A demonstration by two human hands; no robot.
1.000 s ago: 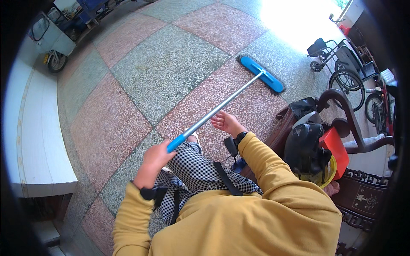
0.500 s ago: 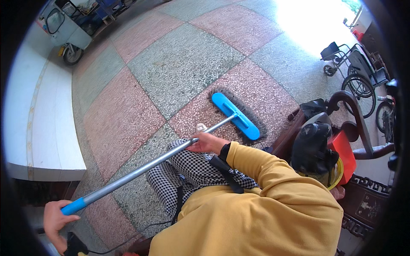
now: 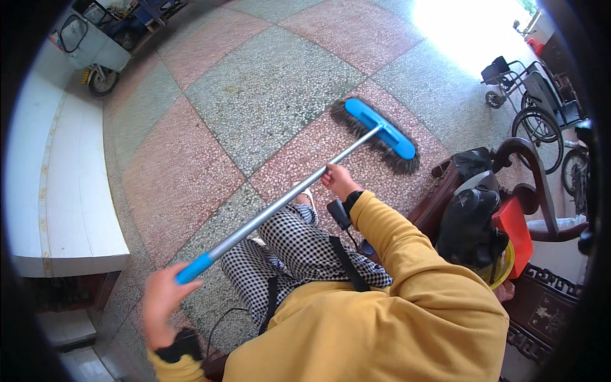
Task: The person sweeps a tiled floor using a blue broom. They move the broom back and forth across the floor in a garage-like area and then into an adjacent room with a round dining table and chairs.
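A broom point(image 3: 270, 212) with a silver metal pole slants from the lower left up to the right. My left hand point(image 3: 164, 294), slightly blurred, is closed round the blue grip at the pole's near end. Farther along, my right hand point(image 3: 339, 181) holds the pole with its fingers curled about it. At the far end is the broom head point(image 3: 380, 130), a blue plate fringed with dark grey bristles, over a pink speckled floor tile. Below the pole are my legs in black-and-white checked trousers point(image 3: 289, 245).
Beside my right arm stands a dark carved wooden bench point(image 3: 433, 197) bearing a black bag point(image 3: 468, 223) and a red box point(image 3: 513, 235). A wheelchair point(image 3: 538, 118) is beyond it. A white counter point(image 3: 70, 210) runs along the left, with a three-wheeled vehicle point(image 3: 95, 54) behind it.
Both hands have carried the broom forward and to the right. The left hand has come in from the lower left edge, and the broom head is farther away.
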